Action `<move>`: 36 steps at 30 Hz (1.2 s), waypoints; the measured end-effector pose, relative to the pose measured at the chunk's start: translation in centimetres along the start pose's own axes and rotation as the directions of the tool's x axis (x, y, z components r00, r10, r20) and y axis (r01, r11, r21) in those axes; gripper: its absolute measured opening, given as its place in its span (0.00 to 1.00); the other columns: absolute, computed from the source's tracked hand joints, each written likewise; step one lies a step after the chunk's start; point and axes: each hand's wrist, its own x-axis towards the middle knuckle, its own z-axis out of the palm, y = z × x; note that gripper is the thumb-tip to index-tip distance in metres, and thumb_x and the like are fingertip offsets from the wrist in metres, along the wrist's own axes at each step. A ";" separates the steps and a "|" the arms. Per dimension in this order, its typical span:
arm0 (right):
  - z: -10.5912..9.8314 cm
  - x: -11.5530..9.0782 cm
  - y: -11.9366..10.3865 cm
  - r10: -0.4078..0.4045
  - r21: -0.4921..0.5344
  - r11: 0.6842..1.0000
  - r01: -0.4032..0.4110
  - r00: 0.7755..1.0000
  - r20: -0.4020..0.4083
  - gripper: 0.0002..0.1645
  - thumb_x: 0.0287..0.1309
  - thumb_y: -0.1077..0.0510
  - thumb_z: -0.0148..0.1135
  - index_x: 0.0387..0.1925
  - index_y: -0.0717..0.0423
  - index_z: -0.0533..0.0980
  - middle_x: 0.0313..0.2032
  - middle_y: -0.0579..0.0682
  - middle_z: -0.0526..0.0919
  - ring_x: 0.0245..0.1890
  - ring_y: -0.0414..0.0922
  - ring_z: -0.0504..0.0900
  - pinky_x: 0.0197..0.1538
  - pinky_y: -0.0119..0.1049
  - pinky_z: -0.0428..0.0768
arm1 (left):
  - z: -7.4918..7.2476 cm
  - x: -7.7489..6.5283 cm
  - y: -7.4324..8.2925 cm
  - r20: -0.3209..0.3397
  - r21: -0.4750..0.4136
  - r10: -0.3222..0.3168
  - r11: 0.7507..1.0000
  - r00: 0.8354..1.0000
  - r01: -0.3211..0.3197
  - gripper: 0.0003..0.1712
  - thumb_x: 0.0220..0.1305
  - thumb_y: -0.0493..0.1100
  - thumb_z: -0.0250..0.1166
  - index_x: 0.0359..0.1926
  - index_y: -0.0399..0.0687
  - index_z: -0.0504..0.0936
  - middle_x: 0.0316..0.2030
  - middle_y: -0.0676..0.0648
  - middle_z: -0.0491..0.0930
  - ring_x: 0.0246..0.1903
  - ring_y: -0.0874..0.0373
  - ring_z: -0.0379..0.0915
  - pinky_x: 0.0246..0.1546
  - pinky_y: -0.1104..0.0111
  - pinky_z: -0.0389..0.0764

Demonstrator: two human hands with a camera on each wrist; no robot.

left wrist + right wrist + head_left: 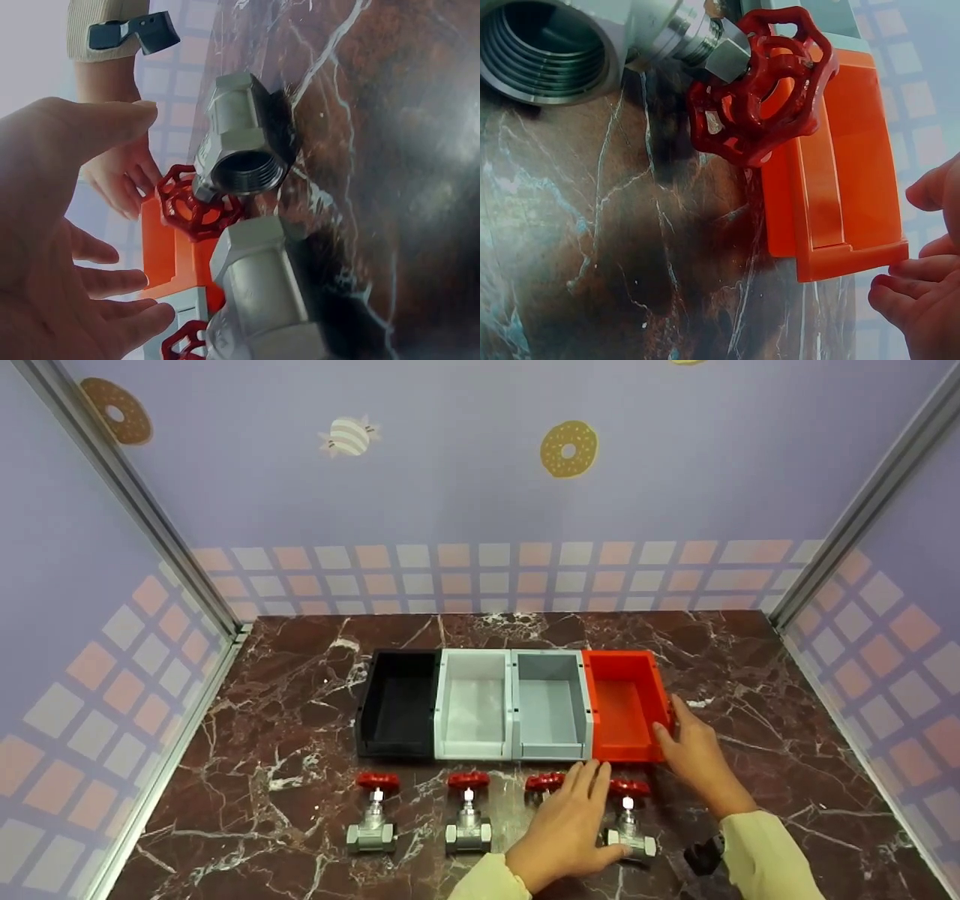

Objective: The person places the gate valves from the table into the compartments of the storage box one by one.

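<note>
Orange is the end box [619,709] on the right; beside it the right hand [697,750] is held, fingers loose, nothing gripped. Three other boxes [473,709] are lined up: black, white, grey. Four red-topped taps [469,834] are set in front, one partly hidden by the left hand [564,829], fingers stretched, nothing held.

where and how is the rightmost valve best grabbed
Probably by its metal body, from above and the near side, with thumb and fingers on its near and far faces. The valve's stem points toward the orange bin, so its red handwheel sits close to the bin's front, while the chunky body has bare marble on its near side.
</note>
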 end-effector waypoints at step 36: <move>0.6 0.9 1.0 -0.018 0.036 0.999 0.019 1.000 -0.025 0.31 0.68 0.62 0.49 0.69 0.71 0.58 0.58 0.75 0.71 0.54 0.67 0.76 0.59 0.61 0.72 | 3.1 1.6 1.9 -0.055 0.011 -0.023 1.000 0.998 0.024 0.70 0.37 0.67 0.76 0.75 0.46 0.49 0.72 0.43 0.57 0.68 0.47 0.62 0.60 0.60 0.74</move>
